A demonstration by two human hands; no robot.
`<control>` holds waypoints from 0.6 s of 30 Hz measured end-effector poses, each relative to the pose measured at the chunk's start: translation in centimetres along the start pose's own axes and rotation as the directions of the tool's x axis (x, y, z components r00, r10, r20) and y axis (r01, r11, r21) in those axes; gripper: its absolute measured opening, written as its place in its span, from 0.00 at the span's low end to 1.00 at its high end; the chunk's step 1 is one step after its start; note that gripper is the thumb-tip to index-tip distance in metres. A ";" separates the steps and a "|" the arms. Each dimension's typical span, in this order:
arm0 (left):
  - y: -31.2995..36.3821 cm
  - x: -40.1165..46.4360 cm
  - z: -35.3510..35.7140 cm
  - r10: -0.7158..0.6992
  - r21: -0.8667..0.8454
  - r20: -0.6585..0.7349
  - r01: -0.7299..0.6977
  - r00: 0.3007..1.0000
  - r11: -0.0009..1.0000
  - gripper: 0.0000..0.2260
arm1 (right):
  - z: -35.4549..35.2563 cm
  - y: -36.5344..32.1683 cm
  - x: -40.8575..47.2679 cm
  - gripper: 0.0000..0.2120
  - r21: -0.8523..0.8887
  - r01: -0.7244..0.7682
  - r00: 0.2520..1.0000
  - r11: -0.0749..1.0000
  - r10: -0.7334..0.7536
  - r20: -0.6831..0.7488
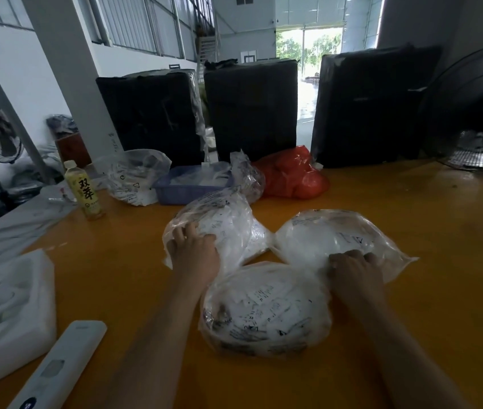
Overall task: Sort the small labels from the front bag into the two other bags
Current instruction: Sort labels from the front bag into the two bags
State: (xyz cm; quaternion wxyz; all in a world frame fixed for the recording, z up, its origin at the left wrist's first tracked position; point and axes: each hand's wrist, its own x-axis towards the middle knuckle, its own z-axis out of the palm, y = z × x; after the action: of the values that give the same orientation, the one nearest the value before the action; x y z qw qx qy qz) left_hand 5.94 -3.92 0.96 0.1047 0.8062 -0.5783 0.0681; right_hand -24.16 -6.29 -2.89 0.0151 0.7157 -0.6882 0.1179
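Three clear plastic bags of small white printed labels lie on the orange table (411, 290). The front bag (264, 311) sits nearest me, round and full. Behind it on the left is a second bag (222, 228); my left hand (194, 250) grips its near-left edge with curled fingers. Behind on the right lies the third bag (331, 234); my right hand (355, 270) grips its near edge, fingers curled into the plastic. Single labels inside the bags are too blurred to tell apart.
At the back stand a blue tray (188, 190), another clear bag (134, 181), a red bag (293, 175) and a yellow drink bottle (82, 190). White foam packing (7, 305) and a white remote-like device (57, 367) lie at the left. Black wrapped bundles (252, 107) and a fan (470, 113) line the far edge.
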 end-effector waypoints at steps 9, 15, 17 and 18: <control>0.1 -1.9 -0.3 -0.014 -0.340 -0.282 -0.087 0.959 0.936 0.21 | 0.0 0.0 0.2 0.14 0.078 -0.037 0.984 0.996 0.050 -0.172; 3.1 -7.1 0.9 0.119 -0.704 -0.406 -0.394 0.906 0.591 0.10 | -1.8 -3.1 -1.7 0.06 0.431 0.226 0.885 0.874 0.000 -0.465; 3.9 -8.1 1.9 0.158 -0.830 -0.254 -0.299 0.954 0.470 0.09 | -2.0 -4.7 -2.7 0.05 0.614 0.349 0.912 0.708 -0.104 -0.398; 4.1 -8.5 2.3 0.168 -0.882 -0.180 -0.235 0.969 0.408 0.10 | -1.9 -5.2 -3.2 0.07 0.691 0.356 0.930 0.629 -0.167 -0.327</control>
State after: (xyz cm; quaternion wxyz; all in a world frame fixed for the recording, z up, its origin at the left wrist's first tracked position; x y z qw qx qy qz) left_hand -0.71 1.98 -2.89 0.5255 0.5488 -0.6146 -0.2120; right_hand -19.35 -2.49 -0.89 -0.1787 0.7335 -0.4619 0.4655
